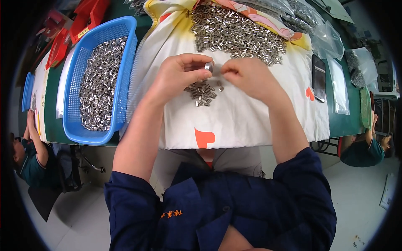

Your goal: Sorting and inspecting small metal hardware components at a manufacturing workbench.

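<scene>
Above the white cloth (180, 129), my left hand (178, 75) pinches a short, shiny metal cylinder (208, 67) between thumb and fingers. Just to its right is my right hand (251, 77), its fingers curled and thumb drawn in; I cannot make out what is between the fingertips. A small heap of metal cylinders (202, 93) lies on the cloth below my left hand. One loose cylinder (221, 88) sits at the heap's right side. Farther back spreads a large pile of similar cylinders (238, 35), apart from both hands.
On the left stands a blue basket (131, 62) full of metal cylinders, with red bins (88, 19) behind it. A phone (319, 78) and a clear plastic bag (338, 85) lie on the right. Bagged parts (299, 19) are at the back. Other people sit at both sides.
</scene>
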A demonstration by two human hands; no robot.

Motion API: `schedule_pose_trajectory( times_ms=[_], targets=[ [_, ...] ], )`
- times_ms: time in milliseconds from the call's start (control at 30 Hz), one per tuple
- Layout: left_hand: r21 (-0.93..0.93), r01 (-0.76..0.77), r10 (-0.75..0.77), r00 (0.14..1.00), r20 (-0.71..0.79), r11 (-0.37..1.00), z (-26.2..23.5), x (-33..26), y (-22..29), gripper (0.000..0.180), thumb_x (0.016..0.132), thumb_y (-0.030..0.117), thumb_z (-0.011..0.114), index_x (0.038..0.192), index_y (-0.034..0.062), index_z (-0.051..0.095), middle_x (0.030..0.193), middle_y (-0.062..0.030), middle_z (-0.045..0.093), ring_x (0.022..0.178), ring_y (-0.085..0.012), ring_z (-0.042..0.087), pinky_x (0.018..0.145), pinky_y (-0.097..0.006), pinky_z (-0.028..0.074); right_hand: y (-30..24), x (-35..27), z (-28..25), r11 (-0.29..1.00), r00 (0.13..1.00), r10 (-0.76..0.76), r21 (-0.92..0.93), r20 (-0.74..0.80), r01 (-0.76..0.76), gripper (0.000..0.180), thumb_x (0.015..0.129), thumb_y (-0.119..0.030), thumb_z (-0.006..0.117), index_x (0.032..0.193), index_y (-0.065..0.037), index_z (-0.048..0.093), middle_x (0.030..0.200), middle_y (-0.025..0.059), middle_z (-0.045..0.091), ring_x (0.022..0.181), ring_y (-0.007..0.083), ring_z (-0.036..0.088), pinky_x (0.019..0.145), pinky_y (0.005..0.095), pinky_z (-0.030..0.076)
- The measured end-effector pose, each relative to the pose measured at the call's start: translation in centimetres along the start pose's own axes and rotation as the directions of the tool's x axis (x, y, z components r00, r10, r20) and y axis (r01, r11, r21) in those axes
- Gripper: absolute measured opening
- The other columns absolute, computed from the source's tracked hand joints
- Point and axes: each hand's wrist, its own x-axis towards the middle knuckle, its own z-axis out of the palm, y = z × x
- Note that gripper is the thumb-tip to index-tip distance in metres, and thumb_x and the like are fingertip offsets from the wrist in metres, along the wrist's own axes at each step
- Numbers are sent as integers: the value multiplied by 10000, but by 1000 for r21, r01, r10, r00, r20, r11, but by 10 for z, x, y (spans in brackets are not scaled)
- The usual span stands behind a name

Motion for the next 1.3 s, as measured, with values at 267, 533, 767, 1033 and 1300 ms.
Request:
schedule_pose_trajectory(
  times_ms=[267, 533, 767, 1033, 1300],
  targets=[
    [-37, 15, -15, 1000, 11, 999, 4, -2, 3, 276, 757, 9, 618, 1030, -10, 578, 855, -35, 617, 756, -71, 571, 675, -188, 458, 1, -2, -2, 982, 975, -180, -38, 127, 186, 142, 743, -136, 543, 822, -50, 623, 795, 110, 613, 749, 272, 576, 680, 344, 451],
    [35, 32, -34, 998, 58, 999, 3, -6, 7, 245, 757, 10, 614, 1001, -1, 595, 830, -23, 616, 755, -59, 573, 664, -181, 456, 22, 16, 9, 915, 938, -190, -398, -290, 62, 96, 711, -85, 561, 768, -70, 637, 761, 102, 593, 790, 267, 566, 721, 366, 445],
    [19, 28, -29, 998, 57, 999, 4, -4, 5, 242, 756, 4, 611, 998, -2, 596, 834, -19, 616, 755, -58, 573, 668, -182, 457, 20, 12, 9, 934, 949, -173, -349, -264, 73, 99, 695, -66, 568, 777, -59, 623, 793, 114, 587, 795, 272, 558, 738, 375, 438],
    [-4, 29, -29, 998, 62, 1000, 3, -4, 4, 247, 754, 6, 617, 1000, -7, 593, 847, -24, 618, 764, -63, 577, 688, -186, 463, 17, 7, 0, 906, 962, -129, -423, -241, 15, 90, 705, -73, 576, 779, -53, 623, 797, 115, 586, 807, 281, 553, 733, 374, 436],
    [-38, 11, -9, 998, 57, 999, 0, -2, 3, 267, 762, 18, 614, 1024, -15, 575, 856, -36, 617, 774, -81, 584, 700, -198, 468, 21, 6, 1, 920, 969, -113, -391, -220, 19, 94, 714, -72, 557, 772, -45, 626, 793, 120, 598, 771, 283, 570, 708, 385, 445]
  ],
)
